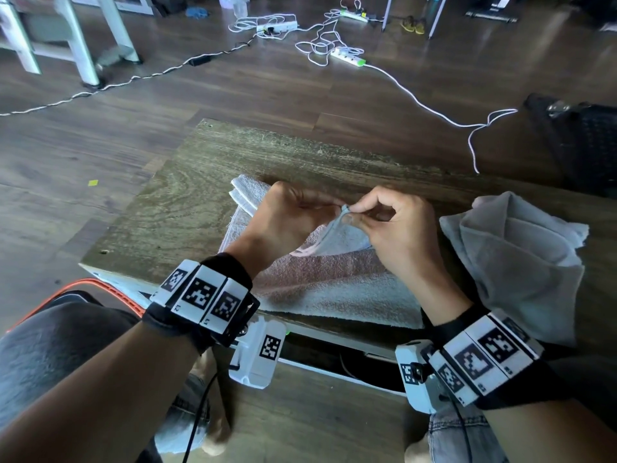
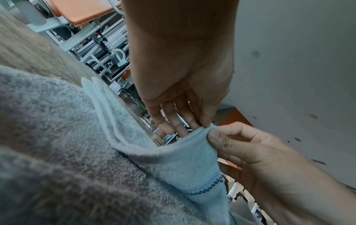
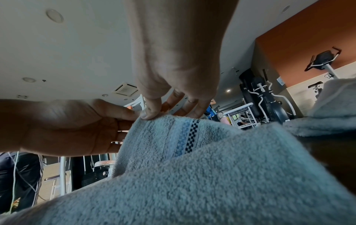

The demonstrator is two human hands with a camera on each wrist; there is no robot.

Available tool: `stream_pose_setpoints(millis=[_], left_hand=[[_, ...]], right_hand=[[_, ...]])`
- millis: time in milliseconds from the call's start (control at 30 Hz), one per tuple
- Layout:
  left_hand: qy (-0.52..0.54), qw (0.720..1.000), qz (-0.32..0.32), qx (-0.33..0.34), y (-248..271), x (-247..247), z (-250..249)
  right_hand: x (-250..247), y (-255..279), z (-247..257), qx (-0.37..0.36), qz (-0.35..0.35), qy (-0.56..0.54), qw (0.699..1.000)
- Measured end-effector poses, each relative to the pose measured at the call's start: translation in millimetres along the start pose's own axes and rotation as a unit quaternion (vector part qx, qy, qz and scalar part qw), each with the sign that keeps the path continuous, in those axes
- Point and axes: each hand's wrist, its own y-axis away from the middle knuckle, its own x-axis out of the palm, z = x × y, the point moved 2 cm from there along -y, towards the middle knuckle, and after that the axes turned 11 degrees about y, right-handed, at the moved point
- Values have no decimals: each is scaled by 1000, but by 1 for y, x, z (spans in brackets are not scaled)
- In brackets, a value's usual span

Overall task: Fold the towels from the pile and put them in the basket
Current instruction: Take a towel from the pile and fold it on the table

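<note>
A pale grey-blue towel point(image 1: 334, 289) lies spread on the wooden table point(image 1: 200, 182), its far left end doubled over. One corner, with a dark checkered stripe point(image 3: 194, 129), is lifted above the middle. My left hand point(image 1: 335, 208) and right hand point(image 1: 354, 212) meet there, and both pinch that corner. In the left wrist view the left hand point(image 2: 206, 124) holds the hem from above and the right thumb point(image 2: 217, 137) presses it from the side. In the right wrist view the right hand point(image 3: 150, 115) pinches the towel's point(image 3: 212, 182) top edge. The pile of crumpled towels point(image 1: 521, 262) sits at the right.
A black mesh container point(image 1: 587, 142) stands on the floor beyond the table's right end. White cables and power strips point(image 1: 417, 98) trail across the floor behind. An orange-rimmed object point(image 1: 110, 292) sits by my left knee. Table edges are close on the left and near sides.
</note>
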Motion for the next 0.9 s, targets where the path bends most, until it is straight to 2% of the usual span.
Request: stream_pose_setpoints(millis=[233, 367, 633, 900], left_hand=[[-18, 999, 35, -8, -1, 1, -4], [-30, 999, 33, -8, -1, 6, -2], [-63, 997, 3, 43, -1, 15, -4], [-70, 994, 23, 81, -4, 16, -6]], right_hand=[[2, 1, -9, 2, 9, 1, 1000], [2, 4, -11, 3, 9, -1, 1000], [-4, 4, -9, 25, 21, 0, 999], [-12, 1, 0, 46, 60, -11, 997]])
